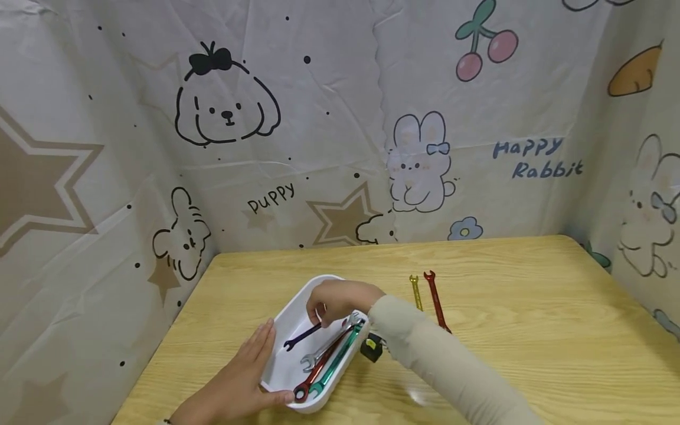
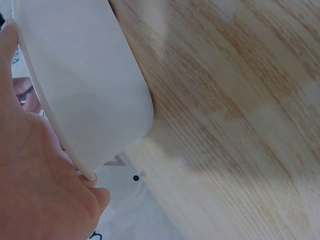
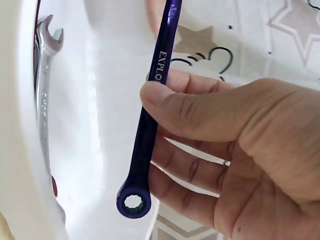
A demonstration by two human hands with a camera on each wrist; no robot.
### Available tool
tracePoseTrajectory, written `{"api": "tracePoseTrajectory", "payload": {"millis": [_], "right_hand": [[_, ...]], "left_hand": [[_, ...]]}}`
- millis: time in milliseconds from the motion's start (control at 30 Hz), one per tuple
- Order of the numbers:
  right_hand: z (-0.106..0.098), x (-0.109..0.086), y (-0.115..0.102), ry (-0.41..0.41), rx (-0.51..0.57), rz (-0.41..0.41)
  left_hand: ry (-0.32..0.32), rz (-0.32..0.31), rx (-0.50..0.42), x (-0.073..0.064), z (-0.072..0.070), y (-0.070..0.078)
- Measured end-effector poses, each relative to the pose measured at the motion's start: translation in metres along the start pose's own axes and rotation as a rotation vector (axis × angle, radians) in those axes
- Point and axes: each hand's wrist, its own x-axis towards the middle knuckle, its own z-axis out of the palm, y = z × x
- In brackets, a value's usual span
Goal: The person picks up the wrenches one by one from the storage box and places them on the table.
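Note:
My right hand [image 1: 342, 300] pinches a dark purple combination wrench [image 3: 144, 140] between thumb and fingers, over the inside of a white plastic tray [image 1: 284, 321]. The wrench's ring end points down in the right wrist view; its open end shows near the tray floor in the head view. Along the tray's right side lie a silver wrench [image 1: 325, 352], a red wrench [image 1: 317, 373] and a green wrench [image 1: 337, 359]. My left hand [image 1: 239, 372] holds the tray at its near left corner, thumb on the near rim and fingers along the left side.
On the wooden table [image 1: 520, 330], right of the tray, lie a yellow wrench [image 1: 416, 292] and another red wrench [image 1: 437, 301], partly behind the right forearm. A small black block with a yellow-green patch [image 1: 371, 348] sits beside the tray. Printed cloth [image 1: 329, 118] hangs behind the table.

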Motion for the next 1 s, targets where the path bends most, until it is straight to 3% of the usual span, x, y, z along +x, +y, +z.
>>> {"api": "tracePoseTrajectory", "payload": {"millis": [300, 467, 833, 1000], "right_hand": [[-0.02, -0.036, 0.017, 0.18, 0.052, -0.084], [-0.027, -0.065, 0.034, 0.281, 0.146, -0.069], [-0.018, -0.141, 0.094, 0.551, 0.307, 0.221], [-0.002, -0.17, 0.121, 0.586, 0.444, 0.36]], "left_hand": [[0.0, 0.012, 0.006, 0.004, -0.002, 0.002], [0.008, 0.021, 0.013, 0.002, -0.001, 0.001], [0.01, 0.023, 0.02, -0.001, 0.0, -0.003], [0.005, 0.02, 0.026, 0.0, 0.0, -0.003]]}}
